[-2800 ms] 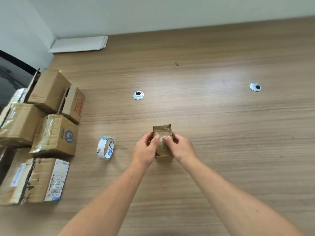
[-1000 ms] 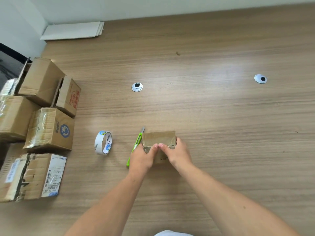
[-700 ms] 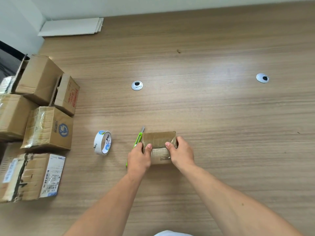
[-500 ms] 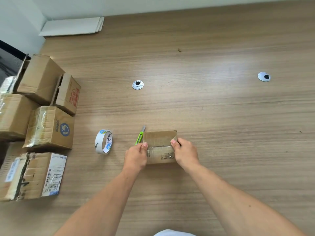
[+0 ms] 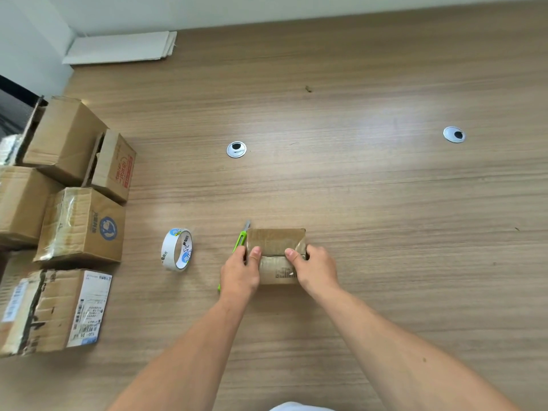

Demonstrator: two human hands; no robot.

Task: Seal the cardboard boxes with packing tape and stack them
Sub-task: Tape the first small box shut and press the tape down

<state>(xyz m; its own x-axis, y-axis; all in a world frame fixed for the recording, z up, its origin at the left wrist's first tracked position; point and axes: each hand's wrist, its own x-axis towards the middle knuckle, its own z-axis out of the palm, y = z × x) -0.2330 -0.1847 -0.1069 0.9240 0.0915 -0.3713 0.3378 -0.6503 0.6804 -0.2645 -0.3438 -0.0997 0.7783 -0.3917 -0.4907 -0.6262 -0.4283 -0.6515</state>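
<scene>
A wood-grain tabletop (image 5: pixel 385 292) fills the view. Both bare forearms reach forward over its near part. The left hand (image 5: pixel 240 272) and the right hand (image 5: pixel 315 268) each grasp one end of a small cardboard box (image 5: pixel 275 241), with thumbs laid on its top and fingers curled round the sides. The box sits on the table just ahead of the person, near the middle. It is brown, glossy with clear tape, and has a seam across the top and a dark barcode print on its near face.

A green utility knife (image 5: pixel 240 240) lies against the box's left end, partly under the left hand. Near it to the left, a roll of tape (image 5: pixel 177 249) stands on edge, white with blue print.

Along the table's left edge is a cluster of larger cardboard boxes (image 5: pixel 81 223), touching one another. Some are taped, and one bears a white shipping label (image 5: pixel 89 310).

Farther out, two round metal cable grommets (image 5: pixel 236 149) are set into the surface, well apart. The right and far stretches of the wood lie bare. In the far left corner, flat white boards (image 5: pixel 121 47) rest against the pale wall (image 5: pixel 207 10).
</scene>
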